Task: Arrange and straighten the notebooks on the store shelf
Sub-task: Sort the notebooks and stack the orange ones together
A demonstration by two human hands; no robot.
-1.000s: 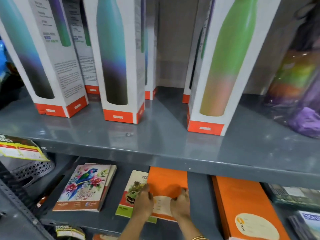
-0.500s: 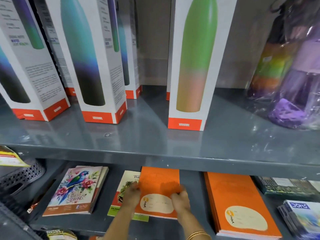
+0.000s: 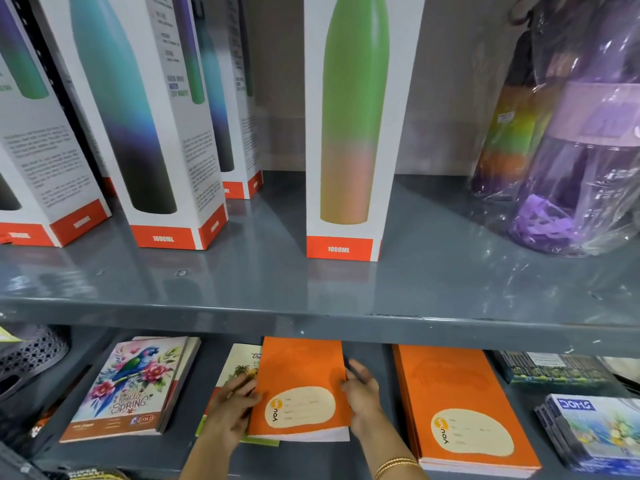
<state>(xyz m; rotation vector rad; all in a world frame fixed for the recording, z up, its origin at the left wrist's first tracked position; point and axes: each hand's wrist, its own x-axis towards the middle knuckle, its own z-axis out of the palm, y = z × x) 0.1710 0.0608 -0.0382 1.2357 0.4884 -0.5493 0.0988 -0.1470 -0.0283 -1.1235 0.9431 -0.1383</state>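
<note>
An orange notebook stack point(image 3: 299, 372) with a cream label lies on the lower shelf point(image 3: 370, 362), on top of a green notebook with palm trees point(image 3: 240, 363). My left hand point(image 3: 233, 408) presses against the stack's left edge and my right hand point(image 3: 362, 396) against its right edge, holding it between them. A parrot-cover "Spring" notebook point(image 3: 130, 386) lies to the left. A second orange stack point(image 3: 460, 407) lies to the right.
The upper grey shelf point(image 3: 311, 289) overhangs the notebooks and carries boxed bottles point(image 3: 346, 133) and purple wrapped bottles point(image 3: 581, 150). Blue packs point(image 3: 595, 431) sit at the lower right, a dark mesh basket point(image 3: 31, 355) at the far left.
The view has shifted right. The orange stack has been turned straighter, and my hands have moved from its front cover to its two side edges.
</note>
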